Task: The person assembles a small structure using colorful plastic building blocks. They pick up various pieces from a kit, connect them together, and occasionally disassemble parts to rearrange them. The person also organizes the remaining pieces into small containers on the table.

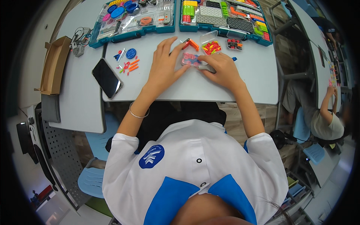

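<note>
A small clear plastic box (191, 59) of pink and red parts lies on the white table (187, 88) between my two hands. My left hand (165, 62) rests flat beside it, fingertips on its left end. Over its right end lies my right hand (221, 67), fingers curled over the lid. Just beyond stand another small clear box with red and yellow pieces (211, 46), its lid up, and a small tray of dark parts (234, 44). An orange piece (192, 44) lies near my left fingertips.
Two open teal parts cases (135, 18) (225, 17) fill the far edge. Loose orange, red and blue pieces with a blue gear (129, 60) lie left, beside a black phone (107, 78). A cardboard box (54, 63) stands far left. Another person (326, 120) sits right.
</note>
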The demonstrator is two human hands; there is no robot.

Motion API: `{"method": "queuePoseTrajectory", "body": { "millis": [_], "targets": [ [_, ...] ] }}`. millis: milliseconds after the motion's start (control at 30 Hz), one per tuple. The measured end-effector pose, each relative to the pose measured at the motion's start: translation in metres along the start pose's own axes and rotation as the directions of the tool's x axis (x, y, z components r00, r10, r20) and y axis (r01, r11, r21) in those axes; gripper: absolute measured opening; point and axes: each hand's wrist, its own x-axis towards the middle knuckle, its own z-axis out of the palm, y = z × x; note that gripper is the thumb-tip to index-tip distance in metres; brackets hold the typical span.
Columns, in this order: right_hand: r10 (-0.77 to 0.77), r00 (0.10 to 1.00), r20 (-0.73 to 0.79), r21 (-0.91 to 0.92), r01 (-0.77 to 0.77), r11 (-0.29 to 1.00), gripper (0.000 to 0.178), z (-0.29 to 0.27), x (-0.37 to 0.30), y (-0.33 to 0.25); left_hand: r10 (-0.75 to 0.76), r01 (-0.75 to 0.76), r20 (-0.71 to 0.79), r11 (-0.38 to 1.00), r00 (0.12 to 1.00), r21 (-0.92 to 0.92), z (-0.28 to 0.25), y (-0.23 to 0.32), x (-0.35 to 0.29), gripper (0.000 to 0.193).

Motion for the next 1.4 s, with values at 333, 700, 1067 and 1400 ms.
{"method": "queuePoseTrajectory", "body": {
  "millis": [333,700,1067,1400],
  "targets": [
    [-0.007,0.998,0.066,-0.148,0.016,0.989,0.054,0.019,0.009,-0.016,-0.474,0.405,-0.207,0.863,0.856,-0.301,-0.008,-0.023,-0.026,0.014],
    [0.523,0.85,-0.065,0.379,-0.464,0.8,0.045,-0.006,0.059,-0.047,-0.659,0.489,-0.031,0.589,0.752,-0.643,-0.014,0.03,-0.04,0.008],
    [0.468,0.882,0.048,0.74,-0.346,0.577,0.029,-0.007,0.047,-0.064,-0.435,0.451,0.371,0.094,0.821,-0.887,-0.01,0.039,-0.031,0.048],
    [0.449,0.894,0.002,0.791,-0.276,0.546,0.028,0.014,0.038,-0.081,-0.399,0.568,0.57,-0.137,0.719,-0.812,-0.01,0.04,-0.028,0.062]
  ]
}}
